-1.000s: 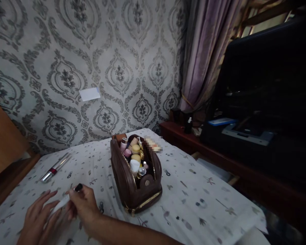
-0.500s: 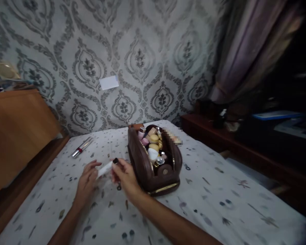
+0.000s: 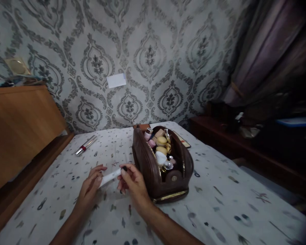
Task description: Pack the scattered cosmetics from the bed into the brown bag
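A small white tube with a black cap is held between both hands just above the patterned bedsheet. My left hand grips its lower end. My right hand pinches the black cap end with fingers curled. Right beside my right hand stands an open brown zip pouch, packed with several small cosmetic jars and bottles.
A silver and red tube lies on the sheet at the back left. A flat object lies behind the pouch. A wooden headboard runs along the left; a dark cabinet and curtain stand at the right.
The view has swung left and pulled back, so the hands and pouch now sit nearer the middle. Both hands still hold the white tube, raised slightly beside the pouch.
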`<state>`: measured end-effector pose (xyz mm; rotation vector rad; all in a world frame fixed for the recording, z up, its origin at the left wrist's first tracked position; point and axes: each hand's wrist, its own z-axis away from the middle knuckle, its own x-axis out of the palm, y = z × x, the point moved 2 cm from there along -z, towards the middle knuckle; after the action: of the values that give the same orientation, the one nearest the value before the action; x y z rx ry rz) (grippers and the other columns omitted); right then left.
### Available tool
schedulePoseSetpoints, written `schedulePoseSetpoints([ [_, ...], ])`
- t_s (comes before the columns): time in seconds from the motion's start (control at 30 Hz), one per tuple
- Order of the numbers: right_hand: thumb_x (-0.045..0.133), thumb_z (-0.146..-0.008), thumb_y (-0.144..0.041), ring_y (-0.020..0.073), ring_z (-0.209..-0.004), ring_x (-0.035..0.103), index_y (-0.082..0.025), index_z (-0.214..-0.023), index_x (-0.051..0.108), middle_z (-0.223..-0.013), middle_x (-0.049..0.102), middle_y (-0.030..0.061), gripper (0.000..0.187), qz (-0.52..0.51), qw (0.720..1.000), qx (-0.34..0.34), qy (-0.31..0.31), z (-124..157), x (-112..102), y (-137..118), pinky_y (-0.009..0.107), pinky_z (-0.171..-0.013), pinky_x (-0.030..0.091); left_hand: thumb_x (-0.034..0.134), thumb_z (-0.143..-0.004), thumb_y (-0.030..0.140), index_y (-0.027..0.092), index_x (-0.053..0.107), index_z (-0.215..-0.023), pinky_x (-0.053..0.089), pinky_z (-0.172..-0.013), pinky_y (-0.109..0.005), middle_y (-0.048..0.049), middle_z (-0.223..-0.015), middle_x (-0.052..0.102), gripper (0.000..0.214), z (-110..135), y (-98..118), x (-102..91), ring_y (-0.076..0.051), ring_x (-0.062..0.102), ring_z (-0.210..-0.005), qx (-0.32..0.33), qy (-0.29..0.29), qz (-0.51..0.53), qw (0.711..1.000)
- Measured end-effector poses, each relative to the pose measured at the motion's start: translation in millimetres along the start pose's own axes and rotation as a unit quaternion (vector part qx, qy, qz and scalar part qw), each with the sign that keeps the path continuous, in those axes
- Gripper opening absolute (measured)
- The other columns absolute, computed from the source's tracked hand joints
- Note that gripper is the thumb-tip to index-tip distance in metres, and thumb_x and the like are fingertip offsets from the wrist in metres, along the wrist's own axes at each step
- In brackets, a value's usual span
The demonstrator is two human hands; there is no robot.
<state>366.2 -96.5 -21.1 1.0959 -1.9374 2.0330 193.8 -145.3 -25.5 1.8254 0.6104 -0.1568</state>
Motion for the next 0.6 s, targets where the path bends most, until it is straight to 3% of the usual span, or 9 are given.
schedulePoseSetpoints([
  [0.3,0.065,-0.080,-0.055,0.0058,-0.046,0.047,-0.017,-0.085,0.055,-0.063,0.051,-0.0059,0.039,0.097,0.992,-0.067,-0.033,12.9,8.4,-15.1,0.018,-0.042,0.032,0.042,-0.089,0.063,0.018,0.062,-0.076,0.031,-0.114,-0.050,-0.0143,-0.124,0.060,0.051,0.3,-3.8,3.1,-0.033,0.047,-0.127,-0.028,0.002,-0.007,1.000],
  [0.5,0.061,-0.086,-0.046,0.0058,-0.049,0.046,-0.018,-0.084,0.055,-0.064,0.050,-0.0060,0.028,0.177,0.978,-0.104,-0.047,21.4,6.9,-66.4,0.017,-0.047,0.038,0.041,-0.089,0.064,0.019,0.054,-0.064,0.034,-0.111,-0.051,-0.0140,-0.119,0.062,0.053,1.1,-0.5,2.1,-0.033,0.050,-0.123,-0.018,0.035,-0.019,0.999],
  [0.6,0.063,-0.085,-0.047,0.0050,-0.048,0.046,-0.018,-0.081,0.054,-0.066,0.050,-0.0059,0.030,0.192,0.971,-0.110,-0.088,22.0,7.0,-98.2,0.017,-0.045,0.039,0.040,-0.090,0.062,0.020,0.052,-0.063,0.036,-0.108,-0.053,-0.0141,-0.117,0.063,0.052,1.5,2.2,1.7,-0.033,0.051,-0.122,-0.012,0.024,-0.030,0.999],
])
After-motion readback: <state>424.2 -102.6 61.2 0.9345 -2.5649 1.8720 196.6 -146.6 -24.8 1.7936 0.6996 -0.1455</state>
